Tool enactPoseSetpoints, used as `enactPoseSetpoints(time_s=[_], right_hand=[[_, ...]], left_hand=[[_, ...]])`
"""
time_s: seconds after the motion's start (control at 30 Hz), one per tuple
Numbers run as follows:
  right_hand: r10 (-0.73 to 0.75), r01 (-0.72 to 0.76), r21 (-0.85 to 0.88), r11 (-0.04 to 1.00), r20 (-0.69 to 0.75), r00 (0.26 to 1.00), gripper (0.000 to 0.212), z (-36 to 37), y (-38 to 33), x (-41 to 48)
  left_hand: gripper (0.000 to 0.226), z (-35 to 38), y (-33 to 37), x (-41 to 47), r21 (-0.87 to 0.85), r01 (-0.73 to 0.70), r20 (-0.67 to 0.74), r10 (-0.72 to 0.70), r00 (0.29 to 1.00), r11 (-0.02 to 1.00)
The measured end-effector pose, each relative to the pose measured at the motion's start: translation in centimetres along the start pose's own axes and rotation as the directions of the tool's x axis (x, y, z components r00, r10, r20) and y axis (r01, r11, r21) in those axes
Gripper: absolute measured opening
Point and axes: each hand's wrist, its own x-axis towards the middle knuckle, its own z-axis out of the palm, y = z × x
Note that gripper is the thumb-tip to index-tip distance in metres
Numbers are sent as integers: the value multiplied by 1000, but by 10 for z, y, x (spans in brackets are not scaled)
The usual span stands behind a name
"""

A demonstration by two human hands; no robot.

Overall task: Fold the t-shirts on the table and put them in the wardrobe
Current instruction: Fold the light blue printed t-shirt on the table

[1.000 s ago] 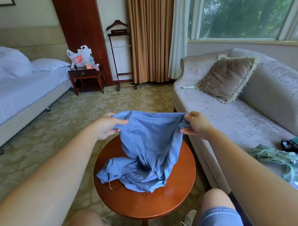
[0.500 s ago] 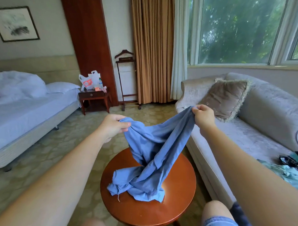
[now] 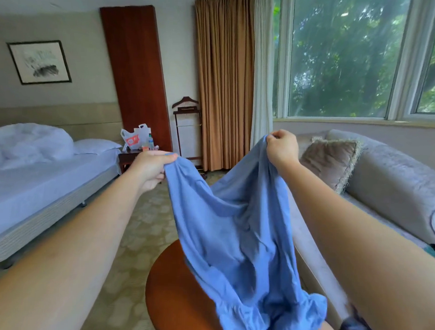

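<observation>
Two hands, left hand (image 3: 149,168) and right hand (image 3: 282,148), each pinch one blue t-shirt (image 3: 236,239) with curled fingers above one round wooden surface (image 3: 172,291), lower centre.

Head view, facing forward and down

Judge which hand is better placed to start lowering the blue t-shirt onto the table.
Probably left: the left hand grips the blue t-shirt lower, nearer the table; the right hand holds its end higher up.
</observation>
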Motion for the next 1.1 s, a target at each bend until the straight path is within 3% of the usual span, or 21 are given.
enactPoseSetpoints(time_s=[0.17, 0.3, 0.4, 0.53, 0.63, 0.77, 0.93, 1.03, 1.1], right_hand=[[110, -101, -111, 989, 73, 991, 18, 34, 11, 39], [221, -246, 86, 965, 229, 948, 12, 80, 16, 66], [167, -197, 148, 969, 195, 966, 21, 108, 13, 92], [8, -54, 313, 948, 149, 989, 27, 108, -27, 128], [-92, 37, 424, 905, 110, 990, 29, 95, -57, 145], [-142, 92, 423, 902, 89, 986, 35, 71, -61, 134], [-4, -34, 250, 968, 149, 989, 32, 39, 0, 90], [76, -101, 115, 988, 205, 976, 33, 19, 54, 54], [157, -177, 44, 983, 286, 945, 31, 4, 92, 23]], left_hand=[[19, 3, -14, 49, -28, 141, -81, -142, 986, 990], [6, 30, -19, 88, -416, 168, -110, -233, 966, 894], [14, 52, -3, 114, -509, 17, -205, -140, 969, 861], [7, 49, 55, 141, -531, -199, -260, 65, 963, 823], [21, 34, 95, 140, -547, -292, -341, 110, 934, 785], [26, 19, 98, 122, -405, -309, -421, 124, 898, 861], [23, -16, 27, 83, -75, -82, -412, 44, 910, 994], [27, -29, -30, 46, 213, 120, -318, -47, 947, 970], [30, -31, -69, 16, 415, 223, -214, -144, 966, 882]])
